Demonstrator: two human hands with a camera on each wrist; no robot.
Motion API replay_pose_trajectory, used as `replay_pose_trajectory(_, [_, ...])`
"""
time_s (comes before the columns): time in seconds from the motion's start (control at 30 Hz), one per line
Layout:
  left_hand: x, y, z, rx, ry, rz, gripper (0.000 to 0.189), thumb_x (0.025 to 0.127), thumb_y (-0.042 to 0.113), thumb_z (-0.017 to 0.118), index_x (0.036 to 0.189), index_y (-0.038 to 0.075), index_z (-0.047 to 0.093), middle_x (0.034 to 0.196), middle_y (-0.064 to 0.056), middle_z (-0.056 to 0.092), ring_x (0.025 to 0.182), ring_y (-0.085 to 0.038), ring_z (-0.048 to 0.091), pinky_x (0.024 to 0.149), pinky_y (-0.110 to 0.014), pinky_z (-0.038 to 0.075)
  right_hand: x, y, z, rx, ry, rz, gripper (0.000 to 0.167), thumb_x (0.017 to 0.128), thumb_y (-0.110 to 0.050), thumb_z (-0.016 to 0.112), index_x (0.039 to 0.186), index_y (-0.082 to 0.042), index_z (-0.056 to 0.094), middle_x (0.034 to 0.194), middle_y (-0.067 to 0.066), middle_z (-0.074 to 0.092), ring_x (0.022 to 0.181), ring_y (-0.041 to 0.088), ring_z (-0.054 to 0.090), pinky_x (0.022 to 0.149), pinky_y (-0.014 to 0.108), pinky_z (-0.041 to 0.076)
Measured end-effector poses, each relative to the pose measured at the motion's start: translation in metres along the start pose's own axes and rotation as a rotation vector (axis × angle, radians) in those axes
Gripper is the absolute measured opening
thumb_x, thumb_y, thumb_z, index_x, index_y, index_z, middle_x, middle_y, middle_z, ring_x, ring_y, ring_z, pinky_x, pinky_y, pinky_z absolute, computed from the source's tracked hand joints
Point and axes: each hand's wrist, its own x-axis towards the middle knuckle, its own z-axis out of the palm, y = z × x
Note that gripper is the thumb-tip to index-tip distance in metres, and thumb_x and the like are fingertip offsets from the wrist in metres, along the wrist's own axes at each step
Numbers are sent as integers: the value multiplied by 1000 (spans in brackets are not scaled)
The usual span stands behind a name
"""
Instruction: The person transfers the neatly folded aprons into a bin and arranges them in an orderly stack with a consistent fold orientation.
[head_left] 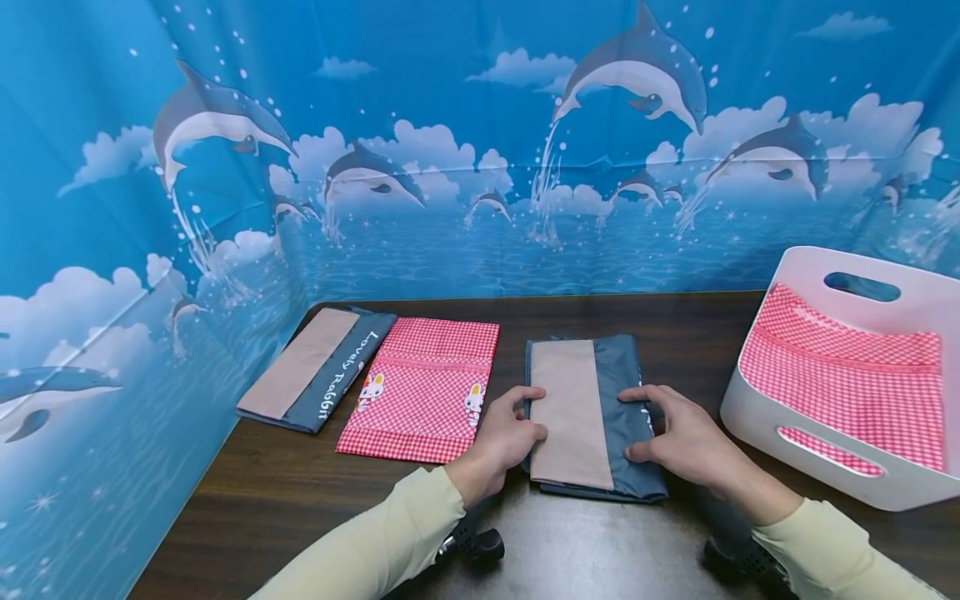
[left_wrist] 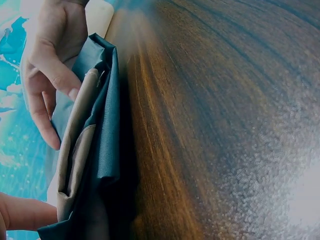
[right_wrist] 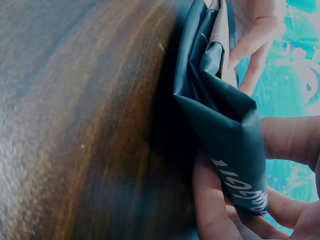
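Note:
In the head view, a folded dark blue-grey cloth (head_left: 626,433) with a beige panel lies on the table between both hands. My left hand (head_left: 498,442) grips its left edge, thumb and forefinger on top. At the opposite edge my right hand (head_left: 686,437) holds it, the thumb and a finger on the upper side. The right wrist view has fingers (right_wrist: 212,200) curled under the white-lettered edge of the folded cloth (right_wrist: 235,145). Stacked folds of the cloth (left_wrist: 107,120) show at the near edge in the left wrist view.
Left of the hands lie a folded red checked cloth (head_left: 423,392) with rabbit prints and another dark cloth (head_left: 315,367) lettered "Lovely Rabbit". A white basket (head_left: 750,417) at the right contains a red checked cloth (head_left: 847,383). A dolphin-print curtain (head_left: 450,250) hangs behind the table (head_left: 247,492).

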Motion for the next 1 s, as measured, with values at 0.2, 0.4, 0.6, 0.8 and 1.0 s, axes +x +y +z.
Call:
replay_pose_trajectory(0.2, [0, 1, 0, -3, 7, 6, 59, 86, -8, 70, 140, 17, 70, 130, -16, 54, 118, -29, 47, 92, -39, 46, 0, -1, -1, -6, -4, -5, 74, 82, -14, 90, 150, -13, 59, 153, 24, 49, 89, 28, 52, 66, 37, 42])
replay_pose_trajectory(0.4, [-1, 6, -2, -18, 8, 23, 59, 86, -8, 70, 140, 17, 70, 117, -12, 50, 110, -28, 46, 84, -36, 42, -1, -4, -3, -15, -4, -16, 76, 82, -14, 90, 151, -11, 57, 160, 26, 45, 111, 37, 56, 82, 48, 52])
replay_pose_trajectory(0.6, [-2, 16, -9, -50, -7, 31, 59, 88, -6, 70, 142, 18, 69, 109, -9, 46, 95, -24, 45, 72, -33, 36, 0, -11, -11, -14, 0, -40, 76, 84, -15, 89, 152, -12, 55, 165, 28, 41, 135, 47, 49, 101, 64, 52])
replay_pose_trajectory(0.8, [-3, 32, -20, -57, -23, 68, 55, 92, -5, 70, 142, 18, 69, 120, -13, 56, 103, -23, 53, 75, -30, 48, 1, -21, -24, -11, 17, -84, 76, 86, -15, 88, 153, -11, 53, 158, 29, 45, 126, 46, 56, 90, 52, 58])
replay_pose_trajectory(1.0, [-3, 51, -33, -38, -38, 80, 51, 96, 1, 71, 143, 21, 70, 133, -16, 60, 116, -27, 57, 91, -37, 53, -1, -35, -40, -10, 29, -119, 77, 89, -19, 87, 157, -14, 51, 161, 28, 43, 134, 51, 54, 94, 57, 60])
